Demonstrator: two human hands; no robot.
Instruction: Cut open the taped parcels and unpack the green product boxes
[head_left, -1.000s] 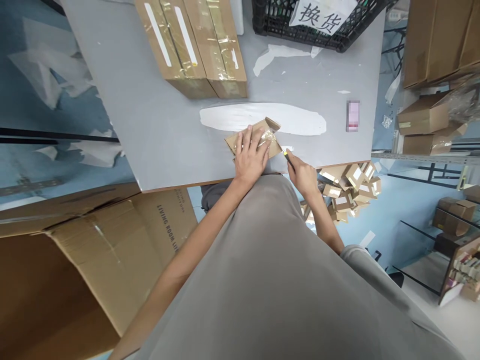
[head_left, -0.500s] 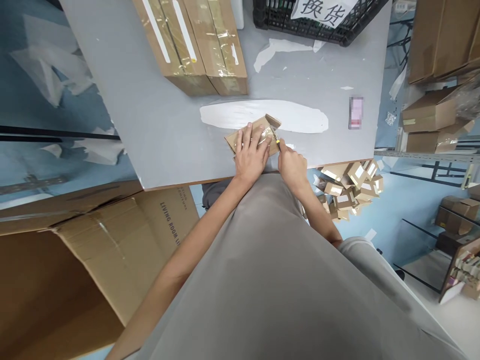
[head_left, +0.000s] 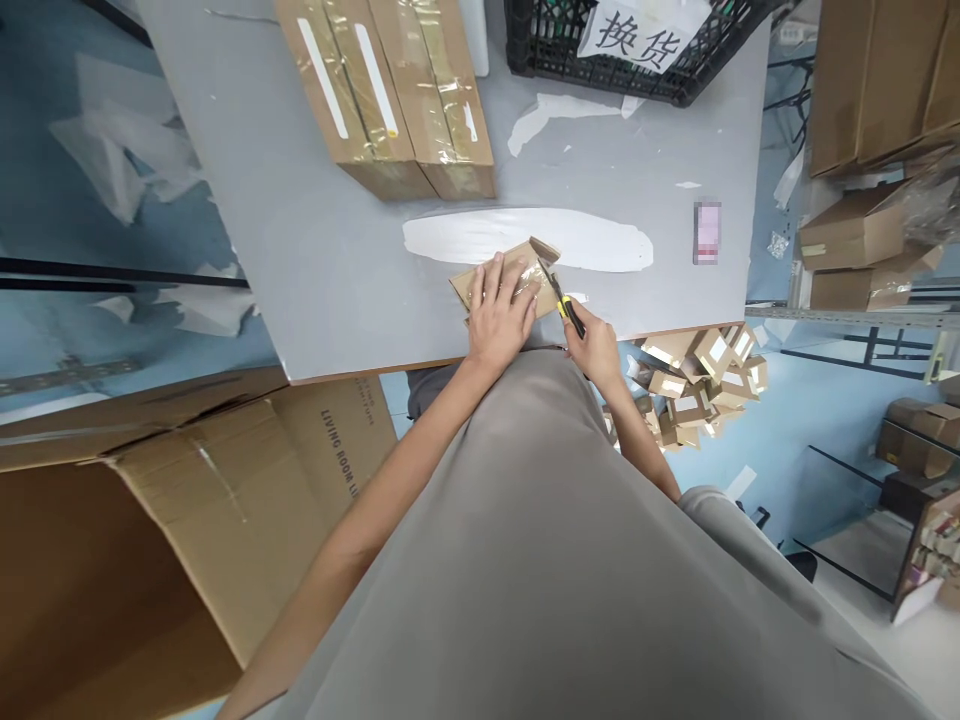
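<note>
A small taped cardboard box (head_left: 525, 265) lies near the front edge of the grey table (head_left: 315, 250). My left hand (head_left: 501, 315) rests flat on top of it, fingers spread, pressing it down. My right hand (head_left: 596, 345) is closed around a yellow and black utility knife (head_left: 564, 302). The blade end touches the box's right side, where a flap stands slightly raised.
Two long taped cartons (head_left: 390, 90) lie at the back of the table beside a black crate (head_left: 637, 45) with a paper sign. A pile of small boxes (head_left: 697, 380) sits on the floor to the right. A large open carton (head_left: 172, 520) stands at lower left.
My right hand went to the box's right side, then drew back toward me, so the knife now shows along that edge. My left hand stayed on the box.
</note>
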